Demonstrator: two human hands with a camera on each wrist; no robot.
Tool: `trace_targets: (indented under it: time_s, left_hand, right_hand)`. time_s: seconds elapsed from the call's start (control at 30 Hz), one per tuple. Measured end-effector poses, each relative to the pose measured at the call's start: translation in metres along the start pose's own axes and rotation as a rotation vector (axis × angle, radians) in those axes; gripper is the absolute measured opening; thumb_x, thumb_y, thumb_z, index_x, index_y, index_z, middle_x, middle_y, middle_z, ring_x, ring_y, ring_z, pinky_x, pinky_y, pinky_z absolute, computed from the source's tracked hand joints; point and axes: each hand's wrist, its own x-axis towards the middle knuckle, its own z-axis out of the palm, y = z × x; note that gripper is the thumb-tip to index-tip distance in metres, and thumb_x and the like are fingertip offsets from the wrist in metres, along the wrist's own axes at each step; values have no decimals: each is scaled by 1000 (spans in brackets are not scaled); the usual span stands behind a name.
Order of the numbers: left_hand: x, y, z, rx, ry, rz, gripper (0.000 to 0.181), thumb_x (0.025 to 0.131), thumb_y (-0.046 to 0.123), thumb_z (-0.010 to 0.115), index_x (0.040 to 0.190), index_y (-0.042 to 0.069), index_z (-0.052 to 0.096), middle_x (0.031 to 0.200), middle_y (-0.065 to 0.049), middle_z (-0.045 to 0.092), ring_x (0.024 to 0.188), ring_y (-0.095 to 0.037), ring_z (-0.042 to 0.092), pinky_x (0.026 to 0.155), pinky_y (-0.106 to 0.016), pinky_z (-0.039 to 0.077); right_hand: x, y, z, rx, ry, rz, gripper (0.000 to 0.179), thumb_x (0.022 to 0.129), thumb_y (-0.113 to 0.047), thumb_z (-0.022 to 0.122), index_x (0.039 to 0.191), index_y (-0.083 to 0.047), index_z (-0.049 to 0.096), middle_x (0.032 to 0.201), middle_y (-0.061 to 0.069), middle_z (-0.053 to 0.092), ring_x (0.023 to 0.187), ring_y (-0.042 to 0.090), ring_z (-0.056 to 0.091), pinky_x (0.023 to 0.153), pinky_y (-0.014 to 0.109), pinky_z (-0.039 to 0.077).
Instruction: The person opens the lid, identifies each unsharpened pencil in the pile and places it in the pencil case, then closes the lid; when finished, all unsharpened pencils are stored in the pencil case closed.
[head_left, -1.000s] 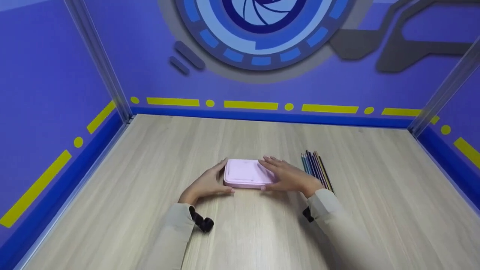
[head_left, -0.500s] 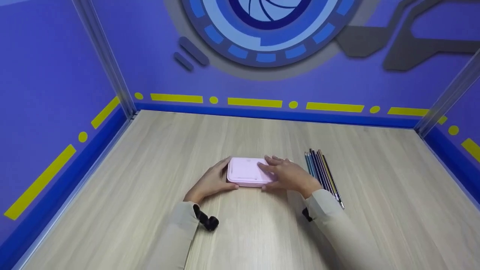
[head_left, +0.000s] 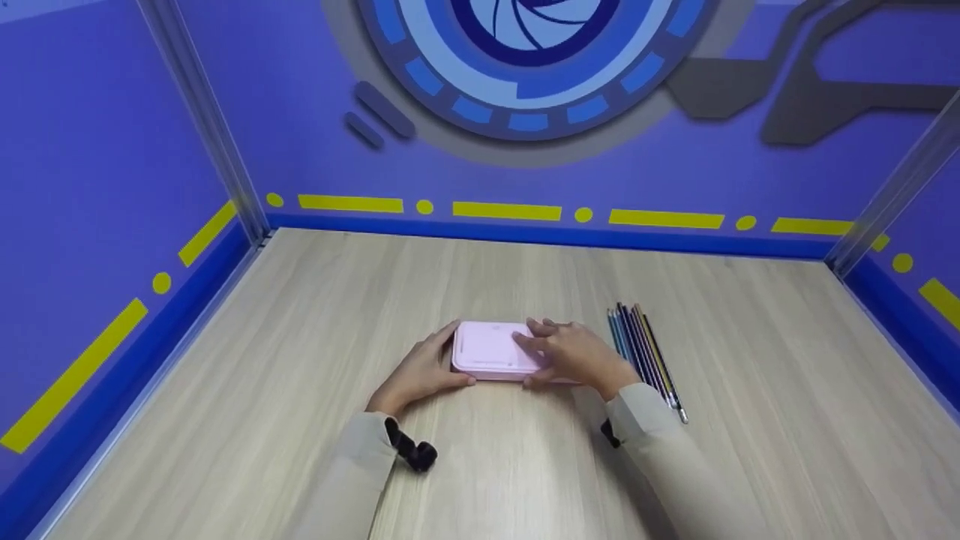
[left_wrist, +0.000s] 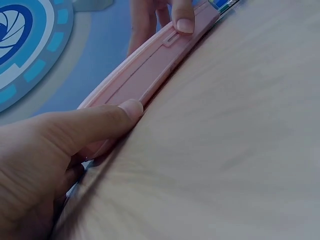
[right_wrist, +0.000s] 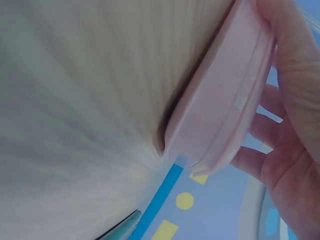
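Note:
A pink pencil case [head_left: 484,346] with its lid down lies flat on the wooden table between both hands. My left hand [head_left: 420,375] grips the left end, its thumb along the front side and its fingers round the back. At the other end, my right hand [head_left: 585,358] holds the case with the thumb low on the front and bent fingers on the lid. In the left wrist view, the right thumb [left_wrist: 184,22] presses by a small latch [left_wrist: 171,39] on the front. The right wrist view shows the right end of the case [right_wrist: 215,95] and its seam.
A bundle of several pencils [head_left: 643,351] lies just right of the right hand, partly behind the wrist. Purple-blue panels [head_left: 517,180] close off the back and both sides of the table [head_left: 360,285]. A small black device [head_left: 412,450] sits at the left cuff.
The fingers of my right hand have bent a little more on the lid. The left hand keeps its hold, and the case stays in place apart from a slight shift of the head view.

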Motion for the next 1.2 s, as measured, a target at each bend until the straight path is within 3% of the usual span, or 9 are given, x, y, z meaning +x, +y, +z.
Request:
trace_targets:
  time_s: [0.2, 0.4, 0.57, 0.73, 0.97, 1.2]
  left_hand:
    - [-4, 0, 3, -47, 11, -40, 102, 71, 26, 86, 151, 6, 28, 153, -19, 35, 143, -35, 29, 119, -48, 21]
    - [-3, 2, 0, -13, 16, -34, 102, 71, 29, 86, 151, 4, 27, 152, -21, 34, 142, -36, 30, 118, -47, 23]
    - [-2, 2, 2, -17, 11, -48, 103, 71, 29, 86, 152, 5, 26, 152, -21, 34, 142, -35, 30, 118, -47, 23]
    - [-3, 1, 4, -26, 14, -60, 102, 70, 27, 86, 152, 7, 28, 153, -20, 34, 143, -35, 29, 118, -47, 23]
    - [-4, -1, 3, -45, 18, -53, 101, 69, 27, 87, 150, 7, 31, 153, -20, 35, 143, -35, 29, 119, -47, 20]
    - [-4, 0, 2, -28, 9, -33, 102, 69, 31, 86, 151, 6, 30, 152, -21, 35, 142, -36, 29, 119, -48, 20]
  right_hand:
    - [-1, 3, -6, 81, -9, -28, 65, 82, -52, 67, 135, -17, 56, 133, 15, 59, 114, 36, 62, 94, 50, 51]
    - [-1, 3, -15, 115, -114, 34, 66, 85, -53, 64, 140, -20, 50, 143, 12, 50, 128, 35, 51, 102, 53, 44]
    - [-8, 4, -20, 212, -169, 88, 63, 88, -49, 63, 143, -22, 47, 148, 8, 45, 135, 30, 45, 108, 49, 40]
    - [-16, 9, -29, 323, -134, 81, 53, 88, -38, 67, 136, -17, 55, 141, 9, 53, 122, 27, 59, 99, 42, 49]
    - [-24, 17, -41, 333, -81, 39, 38, 91, -20, 66, 126, -7, 63, 125, 11, 65, 111, 25, 65, 89, 36, 55]
    - [-32, 25, -50, 349, -43, 81, 32, 95, -17, 60, 125, -5, 65, 117, 12, 69, 102, 23, 69, 87, 36, 56]
